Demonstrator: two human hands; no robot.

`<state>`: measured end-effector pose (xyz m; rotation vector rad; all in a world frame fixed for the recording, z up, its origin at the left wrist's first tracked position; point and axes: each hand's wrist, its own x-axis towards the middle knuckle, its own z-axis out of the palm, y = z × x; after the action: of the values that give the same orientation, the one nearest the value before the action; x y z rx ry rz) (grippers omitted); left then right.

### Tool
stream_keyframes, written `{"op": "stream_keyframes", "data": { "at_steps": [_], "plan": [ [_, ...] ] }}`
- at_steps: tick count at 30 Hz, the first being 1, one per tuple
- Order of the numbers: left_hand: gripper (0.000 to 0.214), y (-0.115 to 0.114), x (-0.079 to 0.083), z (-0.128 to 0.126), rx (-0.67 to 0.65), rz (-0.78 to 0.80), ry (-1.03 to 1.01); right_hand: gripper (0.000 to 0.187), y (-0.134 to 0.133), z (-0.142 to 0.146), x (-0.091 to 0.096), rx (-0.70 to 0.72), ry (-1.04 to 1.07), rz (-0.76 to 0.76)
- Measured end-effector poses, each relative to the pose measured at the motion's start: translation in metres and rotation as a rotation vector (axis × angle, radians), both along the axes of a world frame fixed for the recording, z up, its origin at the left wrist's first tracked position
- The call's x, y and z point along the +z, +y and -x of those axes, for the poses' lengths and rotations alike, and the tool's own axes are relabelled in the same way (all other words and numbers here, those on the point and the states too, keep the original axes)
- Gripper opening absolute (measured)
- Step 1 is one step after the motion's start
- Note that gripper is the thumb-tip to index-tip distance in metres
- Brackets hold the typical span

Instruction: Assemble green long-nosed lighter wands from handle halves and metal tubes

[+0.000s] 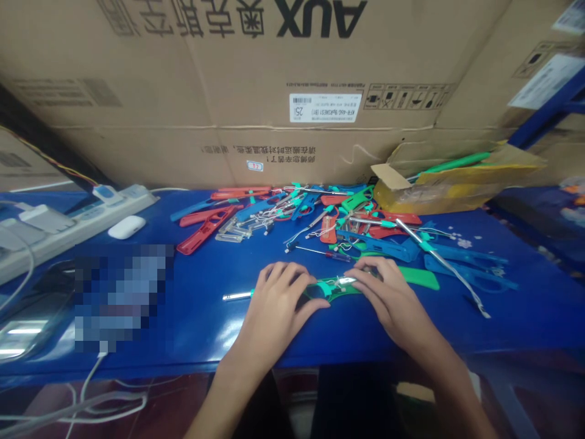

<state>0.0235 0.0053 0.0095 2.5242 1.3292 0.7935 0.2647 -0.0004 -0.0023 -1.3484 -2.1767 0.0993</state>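
Both of my hands rest on a green plastic tool that lies flat on the blue table. My left hand presses down on its left part with bent fingers, and a thin metal rod sticks out to the left from under that hand. My right hand pinches the tool's middle, where a teal clip and a small metal spring sit. The tool's green handle end shows to the right of my right hand.
A heap of red, blue and green plastic tools with metal springs lies behind my hands. A torn yellow-brown box stands at the back right. A power strip and a white earbud case lie on the left. Large cardboard cartons wall the back.
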Motion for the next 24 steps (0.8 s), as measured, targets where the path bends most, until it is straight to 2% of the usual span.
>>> {"op": "stream_keyframes", "data": {
  "at_steps": [7, 14, 19, 24],
  "plan": [
    [0.028, 0.003, -0.003, 0.001, 0.029, 0.001, -0.006, 0.024, 0.000, -0.003, -0.001, 0.040, 0.027, 0.103],
    [0.029, 0.002, -0.004, 0.004, 0.024, -0.015, -0.010, 0.021, -0.003, -0.003, 0.002, 0.042, 0.057, 0.111],
    [0.040, -0.002, 0.002, -0.002, -0.069, -0.011, 0.054, 0.018, -0.003, -0.003, 0.003, 0.049, 0.092, 0.097],
    [0.028, -0.002, 0.007, -0.014, -0.158, -0.002, 0.108, 0.018, -0.004, -0.004, 0.003, 0.062, 0.088, 0.138]
  ]
}}
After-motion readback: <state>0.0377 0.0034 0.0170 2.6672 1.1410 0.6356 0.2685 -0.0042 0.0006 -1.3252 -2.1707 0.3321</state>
